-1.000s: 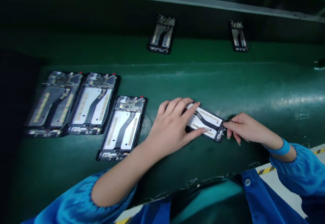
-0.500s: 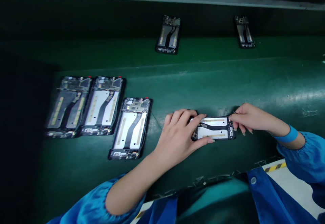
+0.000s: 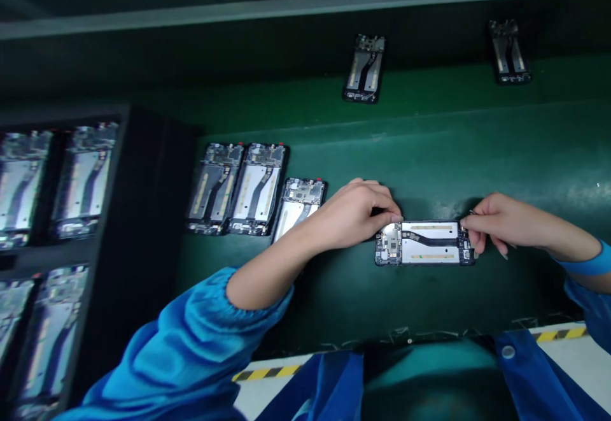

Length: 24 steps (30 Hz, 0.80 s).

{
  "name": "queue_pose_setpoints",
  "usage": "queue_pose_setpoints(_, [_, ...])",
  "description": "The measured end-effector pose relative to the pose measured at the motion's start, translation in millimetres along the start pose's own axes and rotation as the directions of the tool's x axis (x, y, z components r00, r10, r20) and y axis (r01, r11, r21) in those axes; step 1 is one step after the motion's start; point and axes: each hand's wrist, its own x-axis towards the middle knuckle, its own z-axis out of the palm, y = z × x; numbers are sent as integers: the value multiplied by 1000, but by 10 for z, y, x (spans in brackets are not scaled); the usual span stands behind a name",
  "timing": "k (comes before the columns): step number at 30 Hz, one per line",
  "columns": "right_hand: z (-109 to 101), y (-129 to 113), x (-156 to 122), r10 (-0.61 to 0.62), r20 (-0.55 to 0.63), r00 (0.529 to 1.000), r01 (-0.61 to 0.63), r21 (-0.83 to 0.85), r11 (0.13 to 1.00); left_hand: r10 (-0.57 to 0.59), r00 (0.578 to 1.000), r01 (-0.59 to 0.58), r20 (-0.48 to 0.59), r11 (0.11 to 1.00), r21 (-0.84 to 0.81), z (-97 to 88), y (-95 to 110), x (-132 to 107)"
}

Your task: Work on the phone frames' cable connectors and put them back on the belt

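An open phone frame [image 3: 424, 242] lies sideways on the green belt [image 3: 429, 153], with its white inner plates and a dark flex cable showing. My left hand [image 3: 356, 212] has its fingers curled down on the frame's left end. My right hand [image 3: 496, 220] pinches the frame's right end with thumb and fingertips. Both of my arms wear blue sleeves.
Three more phone frames [image 3: 258, 188] lie side by side to the left, the nearest partly behind my left forearm. Two further frames [image 3: 365, 67] [image 3: 510, 51] lie on the far strip of the belt. A black tray [image 3: 62, 217] with several frames stands at the far left.
My left hand has slid off the middle of the frame to its left end, so its circuit board end now shows. The view has swung left, and the black tray has come in.
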Motion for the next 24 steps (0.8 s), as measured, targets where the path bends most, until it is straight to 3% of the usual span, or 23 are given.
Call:
queue_pose_setpoints(13, [-7,70,33,-29,25,999,28,31,999,22,997,-18,68,998,-57,-37,-67,70])
queue_pose_setpoints(24, [39,-5,0,26,1,1000,-26,12,1000,6,996,0,94,998,-65,-34,-94,86])
